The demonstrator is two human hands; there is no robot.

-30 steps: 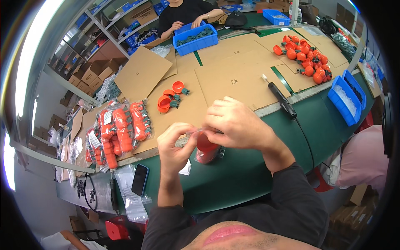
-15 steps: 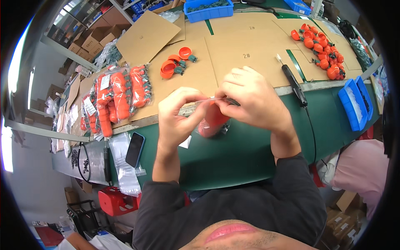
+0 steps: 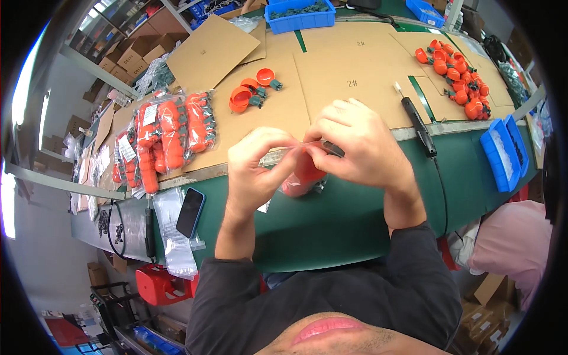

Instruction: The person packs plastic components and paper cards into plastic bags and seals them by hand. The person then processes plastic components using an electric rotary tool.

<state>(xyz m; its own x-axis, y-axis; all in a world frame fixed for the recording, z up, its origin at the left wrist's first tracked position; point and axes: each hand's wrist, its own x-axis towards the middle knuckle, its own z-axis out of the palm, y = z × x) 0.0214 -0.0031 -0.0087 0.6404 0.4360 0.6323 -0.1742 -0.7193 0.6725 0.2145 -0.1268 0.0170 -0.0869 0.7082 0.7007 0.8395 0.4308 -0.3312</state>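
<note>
Between my hands hangs a clear plastic bag (image 3: 300,182) with red-orange parts inside, partly hidden by my fingers. My left hand (image 3: 257,163) pinches the bag's top edge between thumb and forefinger. On the same edge, close beside it, my right hand (image 3: 349,142) is closed in a pinch too. The bag's lower end is over the green table surface near the cardboard's front edge. A white label corner (image 3: 264,206) shows next to my left wrist.
Filled bags (image 3: 168,133) of red parts lie at left, near loose red cups (image 3: 251,92). A phone (image 3: 190,212) rests on flat clear bags (image 3: 174,248). At right are an electric screwdriver (image 3: 419,127), a pile of red cups (image 3: 461,77) and blue bins (image 3: 503,151).
The pinching fingers have shifted slightly along the bag's top edge, with my left hand a little to the right. The whole view has moved slightly. Both hands keep their hold.
</note>
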